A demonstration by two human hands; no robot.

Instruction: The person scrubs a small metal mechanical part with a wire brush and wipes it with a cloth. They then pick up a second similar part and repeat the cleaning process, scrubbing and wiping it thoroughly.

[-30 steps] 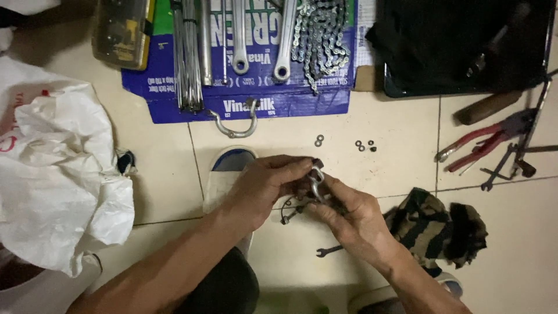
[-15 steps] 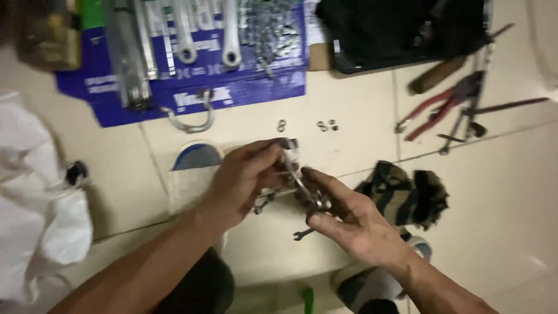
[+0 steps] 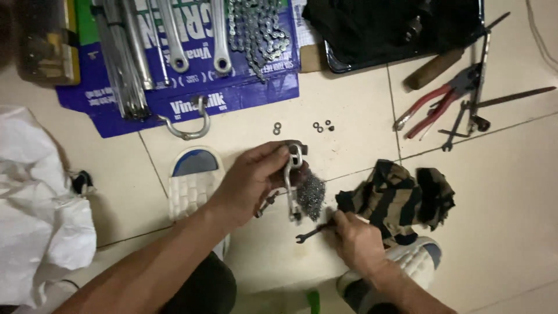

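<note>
Left hand (image 3: 256,177) fingers curled tight round a silver metal bracket (image 3: 292,180), held upright over the floor tiles; steel wool wad (image 3: 311,195) sits against the bracket's right side, touching it. Right hand (image 3: 354,235), just below-right of the bracket, fingers closed pinching the end of a small dark spanner (image 3: 311,232) that lies on the tile under the bracket.

Striped rag (image 3: 401,195) right of the bracket, touching the right hand. White sandal (image 3: 192,180) left of it. Small washers and nuts (image 3: 317,126) on the tile just above it. Further up: flattened blue carton (image 3: 192,87), rectangular, white lettering, carrying crank arms (image 3: 218,35), spokes and a chain (image 3: 258,29). Red-handled pliers (image 3: 433,104) up-right. White plastic bag (image 3: 35,203) far left.
</note>
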